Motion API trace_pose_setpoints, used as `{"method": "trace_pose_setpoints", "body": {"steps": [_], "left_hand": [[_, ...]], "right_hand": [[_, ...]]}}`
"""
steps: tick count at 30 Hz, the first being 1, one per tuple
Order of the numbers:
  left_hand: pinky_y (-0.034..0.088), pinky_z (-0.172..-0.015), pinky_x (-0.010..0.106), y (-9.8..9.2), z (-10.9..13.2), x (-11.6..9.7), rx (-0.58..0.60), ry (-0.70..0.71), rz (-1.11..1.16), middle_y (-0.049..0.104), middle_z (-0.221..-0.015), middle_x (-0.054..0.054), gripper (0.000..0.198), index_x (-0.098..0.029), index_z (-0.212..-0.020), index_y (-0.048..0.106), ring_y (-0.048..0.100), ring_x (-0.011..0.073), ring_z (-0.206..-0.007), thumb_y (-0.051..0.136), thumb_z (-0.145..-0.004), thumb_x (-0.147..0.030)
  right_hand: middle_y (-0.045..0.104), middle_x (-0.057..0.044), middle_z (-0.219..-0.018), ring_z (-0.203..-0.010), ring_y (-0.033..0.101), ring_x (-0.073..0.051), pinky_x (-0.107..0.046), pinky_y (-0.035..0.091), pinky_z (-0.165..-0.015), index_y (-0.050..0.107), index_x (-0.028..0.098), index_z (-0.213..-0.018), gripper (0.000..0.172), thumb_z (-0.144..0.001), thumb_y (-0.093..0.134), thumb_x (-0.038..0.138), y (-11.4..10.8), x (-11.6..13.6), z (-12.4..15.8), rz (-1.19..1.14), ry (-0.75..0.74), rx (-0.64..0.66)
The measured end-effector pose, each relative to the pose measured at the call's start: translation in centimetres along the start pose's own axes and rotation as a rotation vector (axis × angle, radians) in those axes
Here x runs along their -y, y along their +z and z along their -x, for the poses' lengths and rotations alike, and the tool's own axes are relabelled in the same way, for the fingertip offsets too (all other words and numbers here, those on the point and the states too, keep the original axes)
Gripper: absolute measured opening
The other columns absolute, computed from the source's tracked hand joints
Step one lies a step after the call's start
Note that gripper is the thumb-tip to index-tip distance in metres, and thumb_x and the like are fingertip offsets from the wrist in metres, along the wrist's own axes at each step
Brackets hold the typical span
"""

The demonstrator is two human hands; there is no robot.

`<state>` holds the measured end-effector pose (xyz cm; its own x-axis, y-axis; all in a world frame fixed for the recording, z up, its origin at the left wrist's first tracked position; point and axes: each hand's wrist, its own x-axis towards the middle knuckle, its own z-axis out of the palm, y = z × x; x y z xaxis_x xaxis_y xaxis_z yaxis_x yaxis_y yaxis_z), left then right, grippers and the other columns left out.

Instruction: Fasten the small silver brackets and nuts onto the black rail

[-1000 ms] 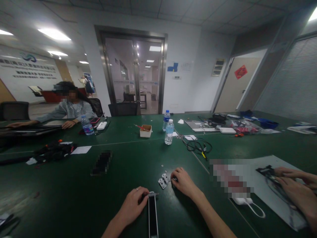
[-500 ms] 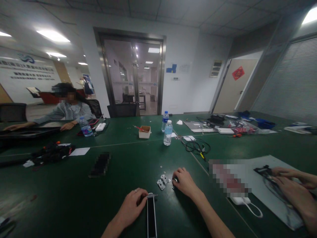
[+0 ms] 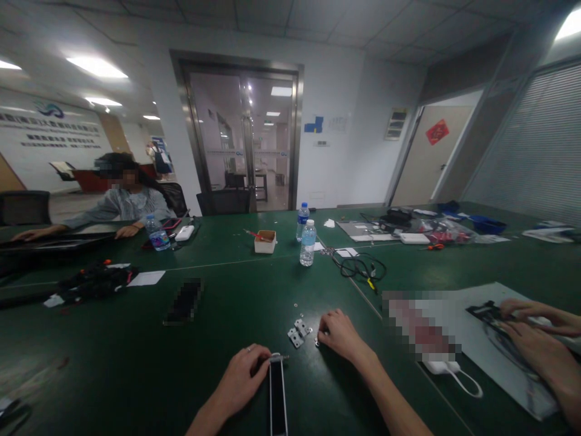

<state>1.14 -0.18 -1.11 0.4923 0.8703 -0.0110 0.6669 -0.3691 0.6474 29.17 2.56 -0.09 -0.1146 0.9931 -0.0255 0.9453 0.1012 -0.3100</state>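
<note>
Rail (image 3: 278, 396), flat dark metal, is clamped by left hand (image 3: 242, 376); right hand (image 3: 341, 336), grip unclear, rests beside silver hinges (image 3: 297, 332).

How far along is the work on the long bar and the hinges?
Nothing looks fitted yet: the small hinges lie loose on the table, apart from the bar. The left hand holds the bar's end; the right hand rests beside the hinges. Joining seems left.

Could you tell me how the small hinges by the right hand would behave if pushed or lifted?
The hinges look like thin flat metal, so probably light and apt to slide on the smooth table, not roll. Lying flat, they may be fiddly to lift. Their leaves would likely swing.
</note>
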Motion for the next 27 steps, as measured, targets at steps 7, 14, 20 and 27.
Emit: {"method": "trace_pose_setpoints", "body": {"steps": [7,14,20,27], "left_hand": [[0.047,-0.076,0.029,-0.1,0.0,0.1,0.004,-0.005,0.002,0.064,-0.099,0.002,0.025,-0.022,-0.104,0.064,0.057,0.0197,-0.085,0.043,-0.095,-0.031],[0.046,-0.073,0.029,-0.1,-0.1,-0.2,-0.018,0.018,-0.008,0.064,-0.095,0.003,0.025,-0.021,-0.102,0.065,0.057,0.0191,-0.081,0.043,-0.095,-0.031],[0.046,-0.071,0.028,-0.1,-0.1,0.1,0.006,0.006,-0.004,0.063,-0.097,0.002,0.025,-0.021,-0.105,0.065,0.056,0.0186,-0.081,0.044,-0.095,-0.032],[0.046,-0.075,0.028,-0.2,0.0,-0.2,-0.004,0.014,0.000,0.064,-0.098,0.002,0.024,-0.021,-0.104,0.064,0.057,0.0182,-0.083,0.044,-0.096,-0.030]], "right_hand": [[0.067,-0.009,-0.094,-0.098,0.055,-0.024,-0.031,0.038,-0.081,0.069,0.017,-0.081,0.012,-0.077,0.061,0.025,0.2,0.1,0.0,-0.029,0.010,0.040],[0.067,-0.009,-0.091,-0.096,0.055,-0.024,-0.031,0.037,-0.082,0.067,0.016,-0.080,0.012,-0.077,0.060,0.024,0.4,0.4,0.1,-0.025,-0.070,0.011],[0.067,-0.006,-0.084,-0.090,0.056,-0.022,-0.027,0.037,-0.076,0.066,0.017,-0.079,0.006,-0.076,0.062,0.020,0.7,-0.1,-0.4,-0.036,-0.103,-0.001],[0.067,-0.004,-0.086,-0.088,0.057,-0.018,-0.026,0.039,-0.079,0.064,0.017,-0.088,0.014,-0.079,0.056,0.011,-0.2,1.2,0.4,-0.224,-0.255,-0.042]]}}
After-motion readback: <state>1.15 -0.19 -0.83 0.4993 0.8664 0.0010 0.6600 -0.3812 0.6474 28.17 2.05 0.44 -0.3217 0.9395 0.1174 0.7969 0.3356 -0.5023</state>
